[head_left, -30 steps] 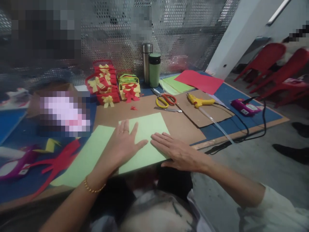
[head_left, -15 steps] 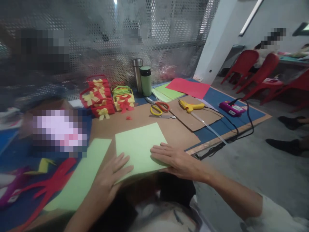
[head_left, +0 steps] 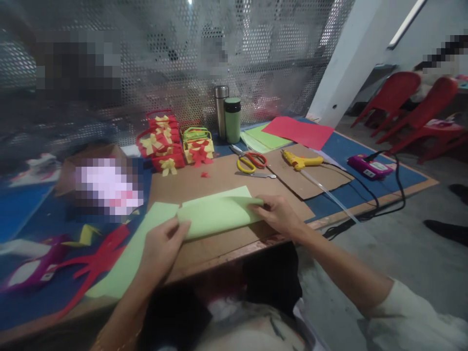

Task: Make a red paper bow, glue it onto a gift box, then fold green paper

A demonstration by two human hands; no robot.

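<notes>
The light green sheet (head_left: 215, 214) lies near the front edge of the surface (head_left: 226, 178), folded over on itself so that its near half is lifted and curled toward the far edge. The left hand (head_left: 161, 246) grips the sheet's left end, thumb on top and fingers beneath. The right hand (head_left: 280, 214) pinches the sheet's right end between thumb and fingers. The two hands are well apart, with the full width of the sheet between them.

A second light green strip (head_left: 135, 253) lies flat just left of the held sheet, running toward the front left corner, partly under the left hand. Red paper cut-outs (head_left: 91, 263) lie further left on the blue covering.

Toward the far edge stand the following items:
- a group of red and yellow paper baskets (head_left: 171, 144) with bows;
- a steel flask (head_left: 220, 111) touching or just beside a green flask (head_left: 233, 120);
- scissors (head_left: 250, 161) with orange and yellow handles;
- a yellow glue gun (head_left: 302, 160) on a piece of cardboard (head_left: 310, 173);
- a red sheet (head_left: 298, 131) overlapping green sheets (head_left: 265, 139) near the far right corner.
</notes>
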